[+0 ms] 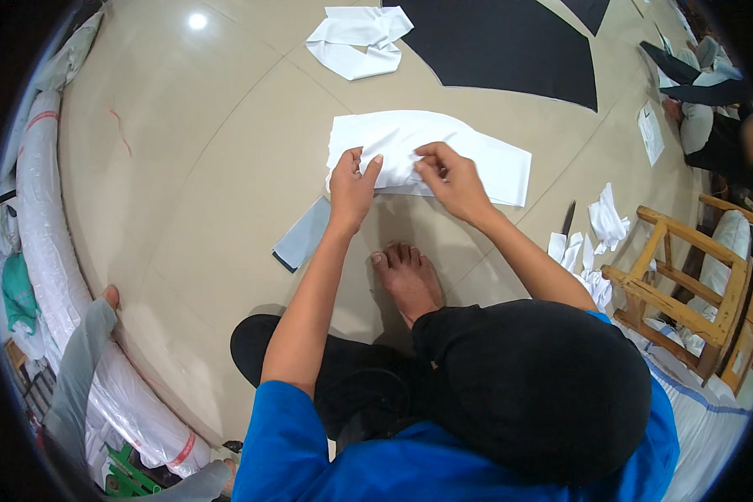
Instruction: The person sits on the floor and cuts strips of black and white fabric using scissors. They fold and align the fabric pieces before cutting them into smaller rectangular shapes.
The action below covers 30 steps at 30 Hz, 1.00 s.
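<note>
A stack of folded white cloth (485,163) lies on the tiled floor in front of me, its upper layer wrinkled between my hands. My left hand (356,191) is at the cloth's left part, fingers curled and the thumb close to them, gripping the fabric. To its right, my right hand (456,180) pinches the cloth between thumb and forefinger near the middle. Just left of my left forearm, a folded grey-blue strip of material (303,234) rests on the floor. My bare foot (408,280) stands close to the cloth's near edge.
Beyond the cloth lie a looped white cloth strip (360,43) and a large black fabric piece (510,42). White scraps (608,219), a dark blade (569,216) and a wooden stool (686,284) are at right. Plastic-wrapped rolls (54,209) line the left. Other people sit at both sides.
</note>
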Each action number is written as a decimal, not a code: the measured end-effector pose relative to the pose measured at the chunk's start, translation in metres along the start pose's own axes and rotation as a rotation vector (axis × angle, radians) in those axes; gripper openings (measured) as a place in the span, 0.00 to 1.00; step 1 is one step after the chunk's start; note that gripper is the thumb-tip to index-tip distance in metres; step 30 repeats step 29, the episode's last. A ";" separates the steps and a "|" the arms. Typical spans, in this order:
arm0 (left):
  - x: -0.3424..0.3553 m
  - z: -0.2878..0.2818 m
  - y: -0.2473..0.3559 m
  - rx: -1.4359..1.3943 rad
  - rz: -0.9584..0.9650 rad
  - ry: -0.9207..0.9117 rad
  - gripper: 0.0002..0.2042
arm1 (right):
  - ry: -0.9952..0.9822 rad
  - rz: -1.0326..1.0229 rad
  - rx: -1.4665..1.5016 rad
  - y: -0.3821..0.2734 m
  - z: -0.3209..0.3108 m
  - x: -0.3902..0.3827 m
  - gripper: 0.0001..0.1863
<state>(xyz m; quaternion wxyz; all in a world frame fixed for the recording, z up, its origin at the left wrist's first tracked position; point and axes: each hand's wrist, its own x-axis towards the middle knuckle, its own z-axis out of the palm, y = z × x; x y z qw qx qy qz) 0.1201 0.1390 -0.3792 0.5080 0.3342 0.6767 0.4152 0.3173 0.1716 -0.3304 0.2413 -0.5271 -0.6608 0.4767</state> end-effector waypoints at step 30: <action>-0.010 -0.025 0.031 0.369 0.282 0.132 0.14 | 0.453 0.097 -0.508 0.086 -0.089 -0.059 0.15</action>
